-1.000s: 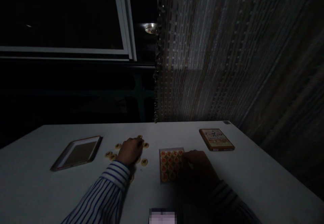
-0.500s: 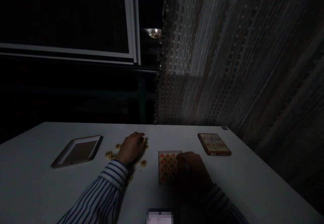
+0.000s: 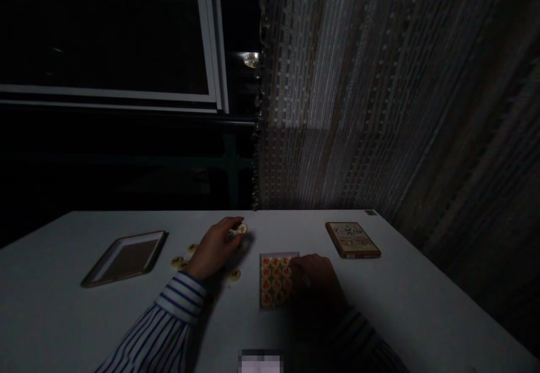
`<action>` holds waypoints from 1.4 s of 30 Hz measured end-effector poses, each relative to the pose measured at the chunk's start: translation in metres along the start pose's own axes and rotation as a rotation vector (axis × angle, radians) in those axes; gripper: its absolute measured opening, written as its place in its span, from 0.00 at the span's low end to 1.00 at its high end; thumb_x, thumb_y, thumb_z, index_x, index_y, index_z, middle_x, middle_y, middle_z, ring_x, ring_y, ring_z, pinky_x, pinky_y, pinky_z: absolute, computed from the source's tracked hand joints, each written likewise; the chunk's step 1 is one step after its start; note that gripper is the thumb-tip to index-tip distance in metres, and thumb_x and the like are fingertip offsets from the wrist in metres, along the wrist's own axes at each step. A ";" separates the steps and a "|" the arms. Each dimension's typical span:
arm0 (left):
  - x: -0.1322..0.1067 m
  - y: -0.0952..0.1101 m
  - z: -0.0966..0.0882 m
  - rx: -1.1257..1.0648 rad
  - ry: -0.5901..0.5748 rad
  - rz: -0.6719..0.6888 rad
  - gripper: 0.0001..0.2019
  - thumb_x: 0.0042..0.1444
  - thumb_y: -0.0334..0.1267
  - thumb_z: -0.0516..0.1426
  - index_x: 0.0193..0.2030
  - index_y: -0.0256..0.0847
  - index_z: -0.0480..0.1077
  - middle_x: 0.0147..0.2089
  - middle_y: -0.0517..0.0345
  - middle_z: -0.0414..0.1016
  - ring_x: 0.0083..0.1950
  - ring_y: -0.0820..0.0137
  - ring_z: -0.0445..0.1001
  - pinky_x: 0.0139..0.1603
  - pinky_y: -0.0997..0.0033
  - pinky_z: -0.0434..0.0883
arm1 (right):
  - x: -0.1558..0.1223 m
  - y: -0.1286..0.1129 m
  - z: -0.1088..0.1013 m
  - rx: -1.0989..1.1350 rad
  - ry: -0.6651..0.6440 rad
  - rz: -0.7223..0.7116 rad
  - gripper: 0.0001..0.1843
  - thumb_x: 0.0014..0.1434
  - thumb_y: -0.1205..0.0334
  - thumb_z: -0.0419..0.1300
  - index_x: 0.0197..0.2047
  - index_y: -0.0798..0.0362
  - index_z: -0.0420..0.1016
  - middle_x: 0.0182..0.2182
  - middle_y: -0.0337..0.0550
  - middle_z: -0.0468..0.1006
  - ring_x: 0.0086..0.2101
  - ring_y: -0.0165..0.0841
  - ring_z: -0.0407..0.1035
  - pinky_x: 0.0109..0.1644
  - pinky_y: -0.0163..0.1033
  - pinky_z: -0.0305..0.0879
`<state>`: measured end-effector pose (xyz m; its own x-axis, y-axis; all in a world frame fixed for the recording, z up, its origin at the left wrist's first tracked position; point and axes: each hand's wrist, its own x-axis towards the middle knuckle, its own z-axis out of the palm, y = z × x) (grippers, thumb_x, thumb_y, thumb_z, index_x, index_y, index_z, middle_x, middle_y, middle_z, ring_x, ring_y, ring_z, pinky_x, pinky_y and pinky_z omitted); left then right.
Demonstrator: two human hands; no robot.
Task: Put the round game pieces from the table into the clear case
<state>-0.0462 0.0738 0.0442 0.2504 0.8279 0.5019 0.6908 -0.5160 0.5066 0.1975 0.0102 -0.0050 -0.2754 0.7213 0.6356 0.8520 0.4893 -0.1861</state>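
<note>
My left hand [image 3: 215,247] is just above the white table, thumb and fingers closed on a round xiangqi piece [image 3: 242,229] with a dark character. Several more dark-marked xiangqi pieces [image 3: 235,274] lie around and partly behind that hand. To the right is a shallow open box [image 3: 260,283], in which red-marked xiangqi pieces [image 3: 276,273] sit in rows. Curled over the right side of this box is my right hand [image 3: 316,283], hiding the pieces there. Deep shadow covers its thumb and lower fingers.
An open shallow lid or tray [image 3: 88,276] lies at the left of the table [image 3: 405,305]. A flat printed box [image 3: 353,239] is at the right. Behind the table hang a string curtain [image 3: 329,108] and a dark window [image 3: 213,41].
My left hand has picked up a xiangqi piece from the table and now shows its face at the fingertips. My right hand stays at the open box. The view has shifted slightly.
</note>
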 end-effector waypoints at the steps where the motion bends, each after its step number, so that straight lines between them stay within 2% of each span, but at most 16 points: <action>1: 0.000 0.002 0.000 -0.016 0.002 -0.005 0.17 0.52 0.41 0.49 0.49 0.40 0.63 0.45 0.53 0.70 0.44 0.66 0.69 0.42 0.67 0.68 | 0.000 0.000 0.000 0.005 0.006 0.000 0.10 0.55 0.65 0.48 0.33 0.53 0.70 0.26 0.41 0.71 0.30 0.31 0.63 0.36 0.36 0.50; 6: -0.003 0.012 0.000 -0.026 0.017 0.016 0.17 0.52 0.41 0.50 0.48 0.41 0.64 0.46 0.54 0.70 0.46 0.67 0.69 0.42 0.70 0.68 | 0.002 -0.002 -0.002 0.021 0.049 -0.025 0.10 0.55 0.66 0.48 0.32 0.54 0.70 0.25 0.42 0.71 0.30 0.31 0.62 0.36 0.37 0.50; 10: -0.007 0.018 0.002 0.003 -0.004 0.049 0.17 0.52 0.41 0.50 0.48 0.41 0.63 0.45 0.53 0.70 0.46 0.67 0.68 0.46 0.66 0.66 | 0.003 -0.004 -0.004 0.037 0.092 -0.018 0.09 0.55 0.66 0.48 0.31 0.55 0.69 0.25 0.42 0.71 0.30 0.31 0.62 0.37 0.37 0.50; 18: -0.020 0.031 0.006 0.049 -0.042 0.116 0.15 0.53 0.36 0.49 0.48 0.41 0.64 0.44 0.53 0.68 0.45 0.67 0.68 0.47 0.66 0.65 | 0.002 -0.006 -0.009 0.038 0.087 -0.009 0.09 0.54 0.67 0.49 0.33 0.55 0.70 0.26 0.42 0.71 0.31 0.31 0.62 0.38 0.38 0.51; 23: -0.034 0.040 0.016 0.056 -0.108 0.108 0.14 0.55 0.37 0.48 0.48 0.41 0.65 0.44 0.52 0.67 0.47 0.66 0.66 0.49 0.64 0.65 | 0.002 -0.009 -0.008 0.029 0.086 -0.033 0.09 0.55 0.66 0.49 0.32 0.55 0.70 0.25 0.42 0.71 0.31 0.31 0.62 0.38 0.37 0.51; 28: -0.050 0.040 0.029 0.008 -0.137 0.096 0.14 0.55 0.38 0.48 0.48 0.42 0.65 0.44 0.52 0.66 0.47 0.67 0.66 0.49 0.64 0.65 | 0.002 -0.007 -0.006 -0.001 0.102 -0.056 0.09 0.54 0.67 0.49 0.32 0.56 0.70 0.25 0.42 0.71 0.30 0.31 0.62 0.36 0.37 0.50; 31: -0.058 0.038 0.036 0.000 -0.111 0.092 0.14 0.55 0.37 0.49 0.47 0.42 0.65 0.44 0.52 0.66 0.49 0.66 0.65 0.51 0.63 0.64 | 0.001 -0.007 -0.005 0.005 0.108 -0.074 0.09 0.54 0.67 0.49 0.32 0.56 0.70 0.25 0.42 0.71 0.30 0.30 0.62 0.36 0.37 0.50; 37: -0.068 0.036 0.047 -0.074 -0.042 0.050 0.11 0.52 0.35 0.51 0.43 0.40 0.67 0.42 0.53 0.68 0.44 0.69 0.68 0.46 0.67 0.67 | 0.001 -0.007 -0.003 0.002 0.072 -0.084 0.08 0.54 0.67 0.49 0.31 0.55 0.70 0.24 0.41 0.72 0.29 0.30 0.62 0.36 0.36 0.50; 42: -0.073 0.037 0.054 -0.233 0.005 -0.060 0.10 0.50 0.37 0.53 0.40 0.39 0.68 0.40 0.54 0.71 0.41 0.70 0.70 0.44 0.69 0.68 | 0.000 -0.008 0.002 0.012 -0.004 -0.075 0.09 0.54 0.65 0.49 0.32 0.53 0.70 0.25 0.40 0.72 0.29 0.30 0.62 0.35 0.36 0.48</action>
<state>-0.0027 0.0062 -0.0119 0.2096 0.8578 0.4692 0.5289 -0.5031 0.6835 0.1899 0.0074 -0.0044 -0.3397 0.6846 0.6449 0.8238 0.5474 -0.1471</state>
